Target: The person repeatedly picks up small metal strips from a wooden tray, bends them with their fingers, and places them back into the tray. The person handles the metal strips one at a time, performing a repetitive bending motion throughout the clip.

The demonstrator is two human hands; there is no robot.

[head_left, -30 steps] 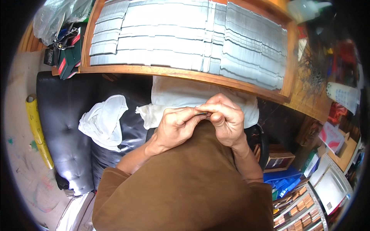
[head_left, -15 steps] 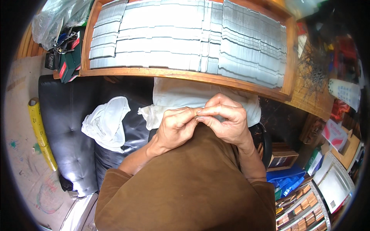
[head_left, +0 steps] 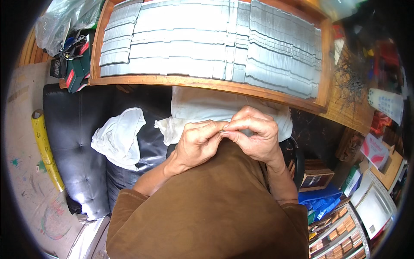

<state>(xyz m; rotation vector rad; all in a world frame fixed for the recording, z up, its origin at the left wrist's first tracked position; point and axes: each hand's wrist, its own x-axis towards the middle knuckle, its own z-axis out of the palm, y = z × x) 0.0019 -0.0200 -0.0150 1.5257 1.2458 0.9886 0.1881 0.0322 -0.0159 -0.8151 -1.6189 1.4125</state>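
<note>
In front of the brown shirt [head_left: 202,203], the left hand [head_left: 197,141] and right hand [head_left: 255,134] jointly pinch a small, mostly hidden piece [head_left: 222,131]; apply light, even pressure, bracing fingertips together for control.

Two hands [head_left: 199,142], one wooden tray [head_left: 172,80], one pink-and-white box [head_left: 374,151], one black sofa [head_left: 73,134], one clear bag [head_left: 58,28]

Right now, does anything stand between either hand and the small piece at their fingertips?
Nothing visible does: the left hand and right hand meet at the small piece, which is mostly hidden. The wooden tray lies beyond them, and the crumpled white cloth off to the left.
</note>
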